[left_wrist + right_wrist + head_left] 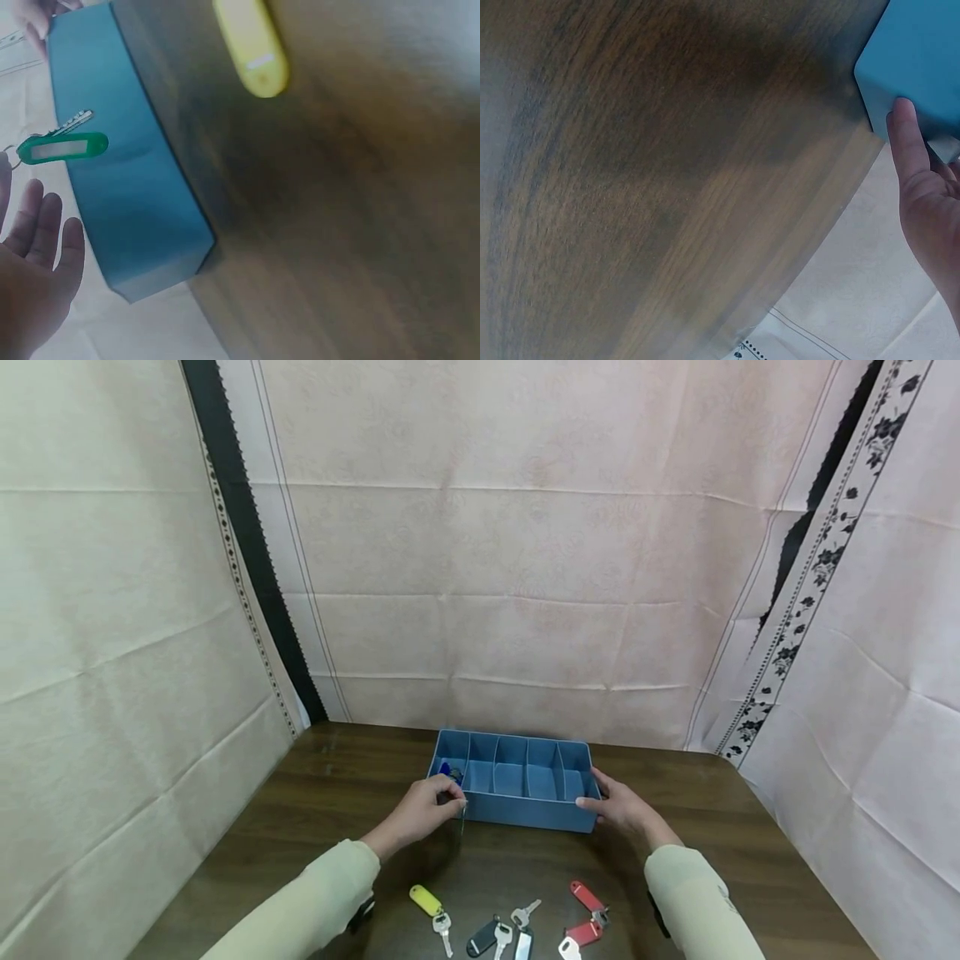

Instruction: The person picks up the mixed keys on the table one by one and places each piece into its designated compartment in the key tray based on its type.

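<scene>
A blue divided box (pixel 517 812) stands on the table, its row of compartments open at the top. In the far-left compartment lies something dark blue (pixel 447 770), too small to make out fully. At the box's front left, my left hand (pixel 423 814) pinches the ring of a key with a green tag (pixel 64 148); the tag and key hang before the box's front wall. My right hand (pixel 621 810) grips the box's right end, thumb (pixel 906 120) on the front wall and fingers at the side, partly hidden.
Nearer me on the table (pixel 360 752) lie a key with a yellow tag (pixel 426 900), keys with dark tags (pixel 483 937), and keys with red tags (pixel 587 895). Light cloth (pixel 480 543) hangs behind and at both sides.
</scene>
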Tool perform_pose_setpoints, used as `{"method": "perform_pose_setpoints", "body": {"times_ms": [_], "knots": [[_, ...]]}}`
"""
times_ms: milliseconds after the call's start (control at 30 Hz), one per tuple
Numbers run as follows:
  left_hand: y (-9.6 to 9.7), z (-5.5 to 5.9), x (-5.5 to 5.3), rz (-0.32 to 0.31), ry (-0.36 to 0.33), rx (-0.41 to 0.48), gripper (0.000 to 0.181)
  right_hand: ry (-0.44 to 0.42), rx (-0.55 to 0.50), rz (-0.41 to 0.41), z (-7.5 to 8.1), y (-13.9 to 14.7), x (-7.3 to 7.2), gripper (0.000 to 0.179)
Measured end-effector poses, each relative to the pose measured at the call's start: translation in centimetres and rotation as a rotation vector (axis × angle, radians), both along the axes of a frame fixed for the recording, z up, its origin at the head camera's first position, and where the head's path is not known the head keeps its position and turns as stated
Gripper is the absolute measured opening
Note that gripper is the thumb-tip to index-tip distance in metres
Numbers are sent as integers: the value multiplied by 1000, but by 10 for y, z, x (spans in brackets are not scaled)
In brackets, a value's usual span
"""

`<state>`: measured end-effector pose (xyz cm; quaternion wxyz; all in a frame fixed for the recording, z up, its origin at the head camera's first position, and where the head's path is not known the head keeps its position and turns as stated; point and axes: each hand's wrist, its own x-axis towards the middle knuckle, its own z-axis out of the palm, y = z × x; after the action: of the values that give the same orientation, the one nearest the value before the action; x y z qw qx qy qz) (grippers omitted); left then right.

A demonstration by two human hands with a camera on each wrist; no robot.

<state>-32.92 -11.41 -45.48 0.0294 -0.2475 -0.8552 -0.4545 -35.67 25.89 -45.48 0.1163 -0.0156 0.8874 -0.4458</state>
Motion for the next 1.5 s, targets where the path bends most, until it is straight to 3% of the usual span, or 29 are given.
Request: {"method": "perform_pose_setpoints", "body": {"times_ms": [300, 933, 1233, 1500], "knots": [[9, 17, -11, 71, 12, 52, 4, -3, -26, -11, -1, 0, 1, 96], [33, 39, -49, 238, -11, 183, 12, 10, -14, -19, -4, 1, 1, 89], [43, 41, -67, 276, -50, 245, 17, 17, -9, -10, -5, 2, 0, 93], [51, 37, -83, 317, -32, 265, 14, 17, -15, -14, -4, 1, 1, 90]]}}
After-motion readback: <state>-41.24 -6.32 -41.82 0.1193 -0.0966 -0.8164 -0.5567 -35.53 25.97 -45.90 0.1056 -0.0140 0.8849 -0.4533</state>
